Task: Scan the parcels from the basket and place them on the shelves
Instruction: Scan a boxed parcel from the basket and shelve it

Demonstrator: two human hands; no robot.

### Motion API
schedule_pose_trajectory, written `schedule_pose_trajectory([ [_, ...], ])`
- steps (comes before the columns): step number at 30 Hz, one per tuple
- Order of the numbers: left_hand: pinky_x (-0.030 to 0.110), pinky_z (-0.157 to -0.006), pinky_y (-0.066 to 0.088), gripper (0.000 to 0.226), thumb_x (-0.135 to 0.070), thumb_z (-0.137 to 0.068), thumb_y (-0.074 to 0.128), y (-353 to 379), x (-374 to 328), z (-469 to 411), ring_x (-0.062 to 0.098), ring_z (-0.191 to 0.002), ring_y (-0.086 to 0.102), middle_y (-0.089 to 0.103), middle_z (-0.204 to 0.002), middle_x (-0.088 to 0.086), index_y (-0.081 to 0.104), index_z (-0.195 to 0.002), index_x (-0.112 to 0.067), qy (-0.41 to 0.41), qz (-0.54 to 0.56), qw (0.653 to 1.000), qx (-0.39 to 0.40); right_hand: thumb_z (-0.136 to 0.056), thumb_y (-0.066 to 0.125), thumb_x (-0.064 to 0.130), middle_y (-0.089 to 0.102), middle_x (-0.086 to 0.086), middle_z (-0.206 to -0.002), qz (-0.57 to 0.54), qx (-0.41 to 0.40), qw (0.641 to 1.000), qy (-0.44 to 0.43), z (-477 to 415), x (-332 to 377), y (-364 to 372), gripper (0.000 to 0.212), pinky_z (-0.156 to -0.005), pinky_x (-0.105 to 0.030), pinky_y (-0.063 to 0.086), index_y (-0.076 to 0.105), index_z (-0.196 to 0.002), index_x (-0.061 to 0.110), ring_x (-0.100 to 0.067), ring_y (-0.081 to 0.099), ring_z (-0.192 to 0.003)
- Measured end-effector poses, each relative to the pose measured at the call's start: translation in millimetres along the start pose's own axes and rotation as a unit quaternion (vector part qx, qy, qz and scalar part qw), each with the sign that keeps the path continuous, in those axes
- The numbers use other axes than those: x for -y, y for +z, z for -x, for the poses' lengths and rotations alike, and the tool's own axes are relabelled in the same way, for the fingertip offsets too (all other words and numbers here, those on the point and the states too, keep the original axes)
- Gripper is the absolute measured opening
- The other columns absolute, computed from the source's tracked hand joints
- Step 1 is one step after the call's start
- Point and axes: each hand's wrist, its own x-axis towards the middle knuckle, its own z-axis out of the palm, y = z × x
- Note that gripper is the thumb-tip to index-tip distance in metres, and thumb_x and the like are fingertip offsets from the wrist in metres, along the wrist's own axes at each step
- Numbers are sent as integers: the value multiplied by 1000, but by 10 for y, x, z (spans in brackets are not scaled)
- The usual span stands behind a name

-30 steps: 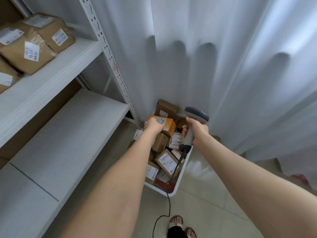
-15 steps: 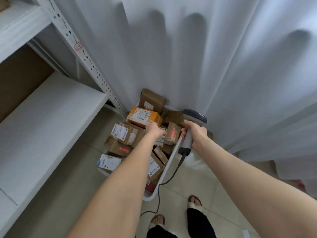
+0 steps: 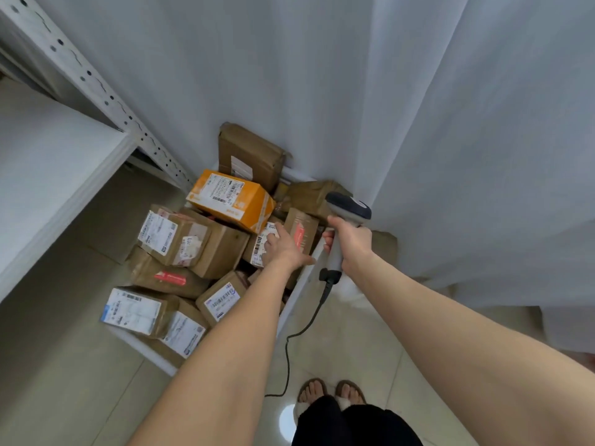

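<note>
Beside the shelf (image 3: 48, 175), the basket (image 3: 145, 351), heaped with parcels (image 3: 174, 236), sits on the floor (image 3: 64, 365). The left hand (image 3: 283, 249) lies with fingers (image 3: 277, 227) apart on a small parcel (image 3: 262, 239) just beside the orange box (image 3: 231, 201), not yet gripping; best to take its sides and lift it label-up. The right hand (image 3: 351, 246), clamped on the scanner (image 3: 349, 209), can then aim at the barcode (image 3: 257, 249).
</note>
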Motion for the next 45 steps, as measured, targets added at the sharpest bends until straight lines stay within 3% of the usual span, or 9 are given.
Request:
schedule_pose_trajectory([
  [11, 46, -108, 31, 124, -35, -73, 79, 462, 93, -582, 35, -138, 23, 15, -153, 18, -16, -150, -12, -10, -46, 995, -86, -89, 66, 12, 60, -8, -62, 18, 43, 997, -66, -576, -178, 66, 15, -58, -29, 49, 59, -77, 8, -16, 54, -52],
  [15, 44, -108, 32, 114, -38, -74, 76, 139, 152, -438, 34, -140, 23, 13, -155, 15, -3, -152, -11, -23, 3, 996, -83, -89, 67, 15, 61, -7, -64, 32, 44, 996, -66, -409, -68, 125, 13, -61, -28, 53, 60, -79, 10, -15, 58, -56],
  [21, 43, -103, 40, 97, -43, -74, 73, -706, 141, 72, 35, -128, 39, 29, -143, 15, 18, -150, -15, -33, 101, 992, -75, -88, 68, 16, 63, -9, -65, 40, 43, 996, -70, 287, 347, 295, 14, -68, -33, 55, 61, -77, 11, -18, 58, -58],
  [24, 43, -100, 44, 90, -42, -71, 73, -1187, 85, 432, 31, -116, 49, 39, -135, 12, 30, -145, -16, -27, 175, 982, -64, -88, 68, 15, 62, -9, -66, 42, 55, 995, -74, 728, 656, 394, 12, -62, -30, 54, 61, -80, 10, -18, 57, -56],
  [29, 41, -99, 45, 67, -38, -76, 71, -1960, 35, 1104, 24, -109, 56, 57, -120, 1, 45, -134, -18, 20, 291, 956, -45, -88, 68, 16, 61, -8, -65, 44, 72, 993, -88, 1448, 1225, 564, 13, -59, -27, 51, 62, -78, 9, -16, 56, -56],
  [34, 32, -92, 43, 51, -38, -88, 61, -2727, 2, 1737, 17, -104, 54, 55, -117, -5, 49, -132, -17, 29, 388, 919, -70, -90, 67, 18, 64, -9, -72, 39, 98, 988, -108, 2120, 1771, 762, 14, -74, -35, 56, 57, -81, 15, -17, 59, -61],
  [37, 39, -91, 51, 50, -45, -86, 60, -3151, -39, 2075, 22, -98, 64, 67, -110, 6, 56, -125, -13, 22, 453, 889, -69, -88, 69, 17, 64, -9, -70, 41, 123, 985, -118, 2486, 2038, 868, 13, -70, -34, 55, 58, -82, 13, -17, 58, -59],
  [41, 36, -81, 52, 42, -43, -92, 54, -3585, -59, 2512, 20, -92, 63, 66, -106, 8, 55, -120, -13, 29, 521, 849, -79, -85, 71, 15, 63, -10, -70, 32, 166, 977, -128, 2940, 2268, 982, 11, -69, -34, 52, 62, -87, 10, -20, 58, -62],
  [45, 42, -87, 50, 42, -48, -93, 49, -3862, -36, 2940, 26, -100, 60, 64, -101, 11, 50, -121, -17, 31, 574, 813, -92, -86, 72, 19, 62, -9, -81, 40, 211, 968, -128, 3342, 2400, 1065, 20, -69, -34, 54, 58, -97, 10, -21, 60, -70],
])
